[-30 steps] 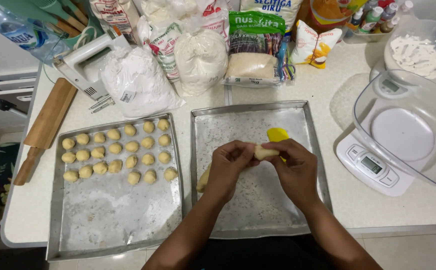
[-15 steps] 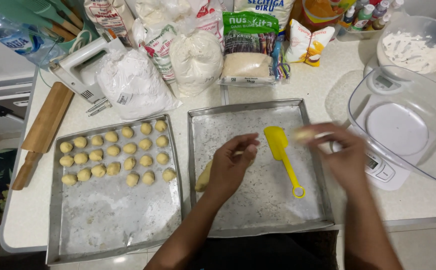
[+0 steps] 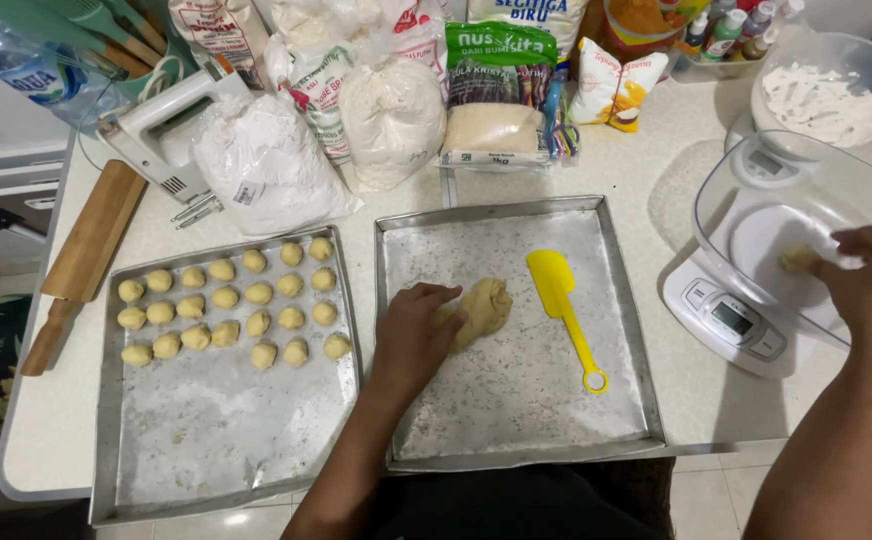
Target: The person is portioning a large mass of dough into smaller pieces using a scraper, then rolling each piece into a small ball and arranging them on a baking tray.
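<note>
My left hand (image 3: pixel 414 328) rests on a lump of yellow dough (image 3: pixel 483 308) in the middle of the right metal tray (image 3: pixel 516 420). A yellow spatula (image 3: pixel 564 305) lies on that tray, just right of the dough. My right hand (image 3: pixel 871 272) reaches into the clear bowl (image 3: pixel 756 200) on the white kitchen scale (image 3: pixel 731 325) and holds a small piece of dough (image 3: pixel 799 258) at its fingertips. The left metal tray (image 3: pixel 206 430) carries several small dough balls (image 3: pixel 226 298) in rows along its far half.
A wooden rolling pin (image 3: pixel 81 260) lies left of the trays, and a white hand mixer (image 3: pixel 161 130) sits behind it. Bags of flour and sugar (image 3: pixel 396 110) line the back of the counter. A clear bowl of flour (image 3: pixel 826 95) stands at the far right.
My right hand has pulled a small piece off the dough and carried it right, into the scale's bowl. My left hand stayed on the lump. The spatula is now uncovered.
</note>
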